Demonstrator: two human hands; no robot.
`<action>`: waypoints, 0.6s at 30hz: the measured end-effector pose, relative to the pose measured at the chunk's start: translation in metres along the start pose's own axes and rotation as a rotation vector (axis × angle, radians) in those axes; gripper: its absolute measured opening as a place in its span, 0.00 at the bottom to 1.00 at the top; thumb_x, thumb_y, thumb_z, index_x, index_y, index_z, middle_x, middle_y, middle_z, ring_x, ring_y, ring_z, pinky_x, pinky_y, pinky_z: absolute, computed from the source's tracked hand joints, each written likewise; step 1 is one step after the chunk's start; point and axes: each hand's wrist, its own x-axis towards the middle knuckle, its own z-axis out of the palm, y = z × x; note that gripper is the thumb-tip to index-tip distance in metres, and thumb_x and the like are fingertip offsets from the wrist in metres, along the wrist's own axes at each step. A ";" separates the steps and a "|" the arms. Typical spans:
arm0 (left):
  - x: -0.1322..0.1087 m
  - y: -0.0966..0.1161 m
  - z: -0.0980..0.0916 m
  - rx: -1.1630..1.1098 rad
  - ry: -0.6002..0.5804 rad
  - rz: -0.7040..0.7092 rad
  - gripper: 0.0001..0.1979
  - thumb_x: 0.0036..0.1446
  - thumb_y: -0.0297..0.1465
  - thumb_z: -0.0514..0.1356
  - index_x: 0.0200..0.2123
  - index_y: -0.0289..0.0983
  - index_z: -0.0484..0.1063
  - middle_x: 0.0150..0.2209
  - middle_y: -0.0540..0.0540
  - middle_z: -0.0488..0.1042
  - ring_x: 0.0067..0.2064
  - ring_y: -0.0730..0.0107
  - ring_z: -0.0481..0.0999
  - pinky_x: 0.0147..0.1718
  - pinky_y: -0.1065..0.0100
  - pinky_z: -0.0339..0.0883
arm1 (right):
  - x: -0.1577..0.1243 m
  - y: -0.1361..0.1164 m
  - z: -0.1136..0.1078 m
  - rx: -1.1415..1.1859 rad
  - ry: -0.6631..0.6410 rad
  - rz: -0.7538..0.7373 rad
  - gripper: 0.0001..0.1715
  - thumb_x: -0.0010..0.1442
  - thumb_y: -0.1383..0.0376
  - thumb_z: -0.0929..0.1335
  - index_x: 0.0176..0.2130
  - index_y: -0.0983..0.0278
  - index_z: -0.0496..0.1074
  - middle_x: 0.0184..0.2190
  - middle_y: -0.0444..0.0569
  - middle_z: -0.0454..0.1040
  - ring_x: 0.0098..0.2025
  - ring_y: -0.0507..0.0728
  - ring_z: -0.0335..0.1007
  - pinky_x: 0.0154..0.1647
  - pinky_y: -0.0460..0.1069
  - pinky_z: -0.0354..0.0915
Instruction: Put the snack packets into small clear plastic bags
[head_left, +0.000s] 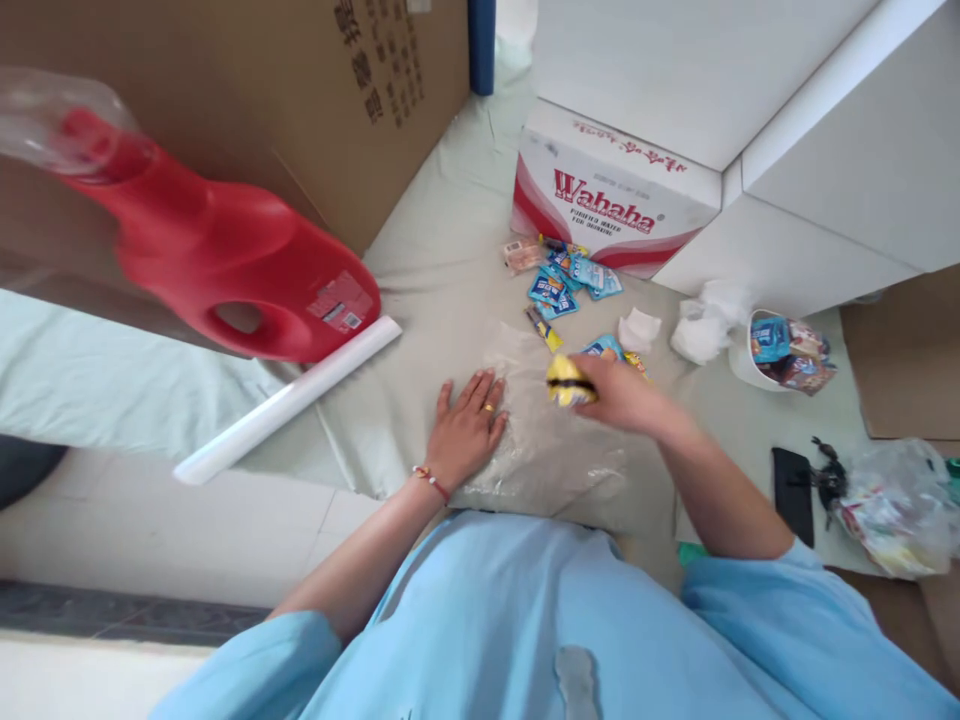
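My left hand (466,428) lies flat with its fingers spread, at the left edge of a clear plastic bag (555,465) on the cloth-covered surface. Above that bag, my right hand (619,393) grips a small yellow snack packet (568,368) with a dark band; the hand is slightly blurred. Just beyond it are a blue packet (604,347), partly hidden by the hand, and a slim yellow-tipped packet (544,328). Several blue snack packets (553,290) and a pinkish packet (523,255) are heaped farther back.
A white and red Wahaba carton (615,205) stands behind the packets. On the left are a red detergent bottle (255,260), a white roll (289,405) and a large cardboard box (300,90). To the right sit crumpled tissue (699,335), a white tub (744,362) of packets, a phone (793,495) and a plastic bag (911,510).
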 end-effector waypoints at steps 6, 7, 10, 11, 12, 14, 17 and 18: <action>-0.002 -0.001 0.002 -0.002 0.033 0.009 0.29 0.75 0.40 0.46 0.74 0.40 0.60 0.75 0.38 0.61 0.76 0.53 0.59 0.75 0.37 0.40 | -0.002 -0.058 0.067 -0.141 -0.096 0.118 0.35 0.64 0.63 0.71 0.67 0.59 0.64 0.64 0.60 0.70 0.50 0.65 0.79 0.42 0.53 0.70; -0.002 -0.001 0.002 -0.003 0.038 0.011 0.29 0.75 0.40 0.46 0.74 0.40 0.60 0.75 0.38 0.61 0.76 0.53 0.59 0.75 0.37 0.40 | -0.002 -0.059 0.069 -0.130 -0.077 0.122 0.37 0.64 0.61 0.72 0.68 0.58 0.62 0.66 0.60 0.67 0.52 0.66 0.79 0.42 0.54 0.71; -0.002 -0.001 0.001 -0.003 0.040 0.011 0.29 0.75 0.40 0.46 0.74 0.39 0.61 0.75 0.38 0.61 0.76 0.53 0.59 0.75 0.37 0.40 | -0.006 -0.054 0.067 -0.094 -0.027 0.137 0.35 0.65 0.57 0.72 0.67 0.57 0.64 0.67 0.58 0.66 0.54 0.67 0.78 0.44 0.55 0.72; -0.001 0.000 0.001 -0.002 0.039 0.010 0.29 0.75 0.40 0.46 0.74 0.39 0.61 0.75 0.38 0.61 0.76 0.52 0.59 0.75 0.37 0.40 | -0.008 -0.052 0.065 -0.091 -0.022 0.159 0.33 0.66 0.56 0.72 0.66 0.57 0.65 0.66 0.58 0.68 0.54 0.67 0.78 0.44 0.55 0.71; -0.001 0.000 0.001 0.000 0.037 0.008 0.29 0.75 0.40 0.46 0.74 0.39 0.61 0.75 0.38 0.61 0.76 0.52 0.59 0.75 0.37 0.40 | -0.009 -0.051 0.065 -0.093 -0.018 0.187 0.31 0.66 0.56 0.72 0.65 0.56 0.66 0.64 0.57 0.70 0.53 0.67 0.78 0.44 0.55 0.71; -0.001 0.000 0.001 0.002 0.037 0.007 0.29 0.75 0.39 0.46 0.74 0.38 0.61 0.75 0.38 0.61 0.76 0.52 0.59 0.75 0.37 0.40 | -0.011 -0.051 0.064 -0.104 -0.006 0.239 0.30 0.67 0.54 0.72 0.64 0.55 0.66 0.62 0.58 0.71 0.51 0.67 0.79 0.43 0.56 0.71; -0.001 0.000 0.001 0.000 0.044 0.009 0.29 0.75 0.40 0.47 0.73 0.39 0.62 0.75 0.37 0.61 0.76 0.52 0.59 0.75 0.37 0.40 | -0.009 -0.054 0.067 -0.129 -0.003 0.213 0.29 0.66 0.53 0.72 0.63 0.56 0.66 0.59 0.58 0.74 0.52 0.68 0.78 0.44 0.56 0.71; -0.001 0.000 0.001 -0.002 0.049 0.010 0.29 0.75 0.40 0.47 0.73 0.39 0.62 0.75 0.37 0.61 0.76 0.52 0.60 0.75 0.37 0.40 | -0.008 -0.056 0.069 -0.141 -0.009 0.181 0.29 0.66 0.55 0.72 0.63 0.57 0.67 0.58 0.58 0.74 0.54 0.68 0.77 0.44 0.56 0.71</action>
